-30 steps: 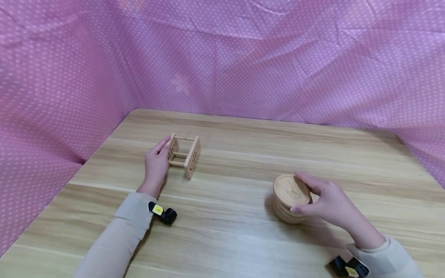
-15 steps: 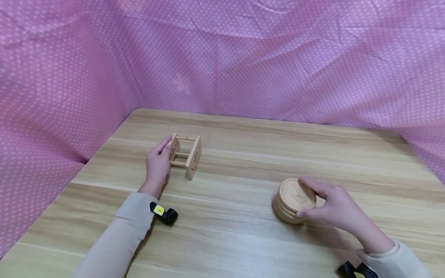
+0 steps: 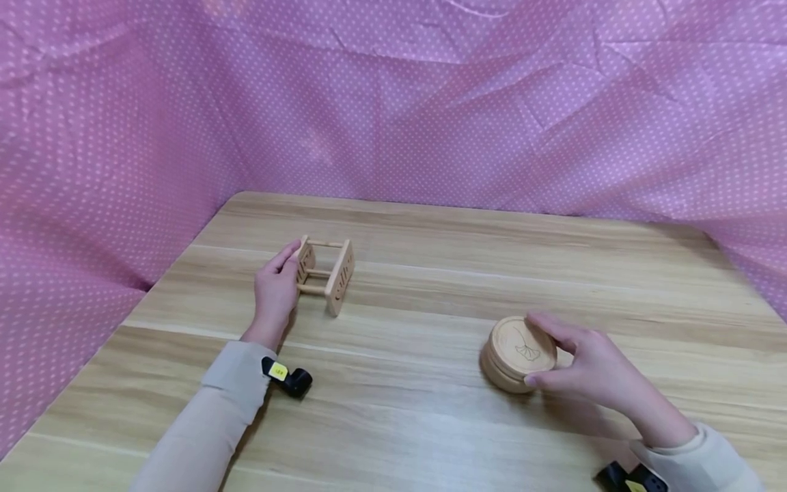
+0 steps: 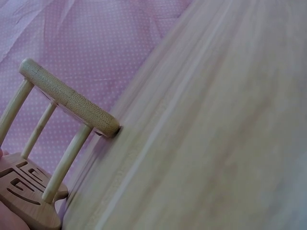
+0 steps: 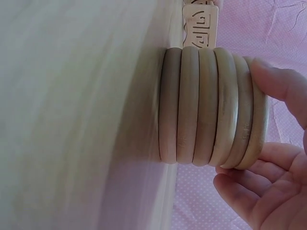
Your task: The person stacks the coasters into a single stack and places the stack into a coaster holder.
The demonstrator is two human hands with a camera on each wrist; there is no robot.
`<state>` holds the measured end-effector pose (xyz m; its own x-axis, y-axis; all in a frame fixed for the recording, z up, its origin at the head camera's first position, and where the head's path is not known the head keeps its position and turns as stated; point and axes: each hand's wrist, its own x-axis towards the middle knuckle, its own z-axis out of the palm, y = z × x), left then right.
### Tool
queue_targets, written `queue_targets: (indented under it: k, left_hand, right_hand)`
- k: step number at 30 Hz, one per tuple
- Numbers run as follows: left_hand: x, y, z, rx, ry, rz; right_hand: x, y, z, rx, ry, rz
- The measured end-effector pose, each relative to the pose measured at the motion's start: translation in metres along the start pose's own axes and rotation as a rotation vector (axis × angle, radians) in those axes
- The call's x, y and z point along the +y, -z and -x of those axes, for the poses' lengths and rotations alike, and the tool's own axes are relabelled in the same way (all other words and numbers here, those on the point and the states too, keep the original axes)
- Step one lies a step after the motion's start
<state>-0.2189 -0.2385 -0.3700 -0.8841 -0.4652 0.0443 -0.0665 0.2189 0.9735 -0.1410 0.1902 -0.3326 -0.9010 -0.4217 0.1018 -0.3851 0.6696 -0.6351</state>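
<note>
A wooden coaster holder (image 3: 326, 273), two carved side panels joined by round rods, stands on the table left of centre in the head view. My left hand (image 3: 275, 290) grips its left panel; most of the fingers are hidden behind it. The left wrist view shows its rods (image 4: 67, 163) up close. At the right is a stack of round wooden coasters (image 5: 206, 108), several high, the top one engraved with a ginkgo leaf. My right hand (image 3: 587, 362) holds the upper coasters from the right, thumb on the near side and fingers on the far side. The stack leans slightly.
The light wooden table (image 3: 399, 424) has its far edge against a pink polka-dot cloth (image 3: 381, 102), which also hangs at the left and right. Black wrist cameras (image 3: 289, 379) sit on both sleeves. Bare tabletop lies between the holder and the coasters.
My right hand has shifted a little right and toward me, with the top of the coaster stack moving along. My left hand and the holder stay in place.
</note>
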Motion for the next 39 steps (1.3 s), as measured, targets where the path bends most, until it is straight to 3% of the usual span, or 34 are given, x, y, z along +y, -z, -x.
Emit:
queue_targets:
  k: [8, 14, 17, 21, 23, 25, 27, 30, 33, 35, 37, 39]
  left_hand:
    - [0.006, 0.004, 0.002, -0.09, 0.043, 0.026]
    - [0.002, 0.015, 0.003, -0.233, 0.081, 0.216]
    - [0.003, 0.019, 0.002, -0.26, 0.108, 0.296]
    - [0.009, 0.025, -0.001, -0.267, 0.075, 0.329]
    - [0.014, 0.027, -0.001, -0.276, 0.03, 0.317]
    - [0.024, 0.027, 0.002, -0.277, -0.071, 0.232]
    - [0.038, 0.022, 0.007, -0.27, -0.215, 0.09]
    - [0.061, 0.007, 0.02, -0.279, -0.491, -0.153]
    - [0.082, -0.016, 0.04, -0.42, -0.709, -0.298]
    - [0.095, -0.033, 0.056, -0.541, -0.8, -0.393]
    - [0.106, -0.049, 0.074, -0.674, -0.83, -0.508]
    - [0.116, -0.065, 0.091, -0.816, -0.798, -0.614]
  right_hand:
    - [0.001, -0.002, 0.004, 0.015, 0.028, -0.008]
    - [-0.001, -0.001, 0.008, 0.013, 0.024, -0.002]
    - [0.001, 0.0, 0.01, 0.007, 0.009, -0.007]
    - [0.003, 0.002, 0.016, -0.003, -0.045, -0.018]
    - [0.003, 0.003, 0.018, -0.004, -0.073, -0.021]
    - [0.004, 0.004, 0.019, -0.008, -0.087, -0.029]
    - [0.005, 0.005, 0.021, -0.013, -0.096, -0.039]
    - [0.007, 0.005, 0.024, -0.028, -0.111, -0.086]
    - [0.01, 0.004, 0.026, -0.027, -0.112, -0.153]
    - [0.012, 0.002, 0.027, -0.018, -0.109, -0.203]
    - [0.014, 0.001, 0.028, -0.006, -0.105, -0.249]
    - [0.016, -0.001, 0.03, 0.0, -0.114, -0.286]
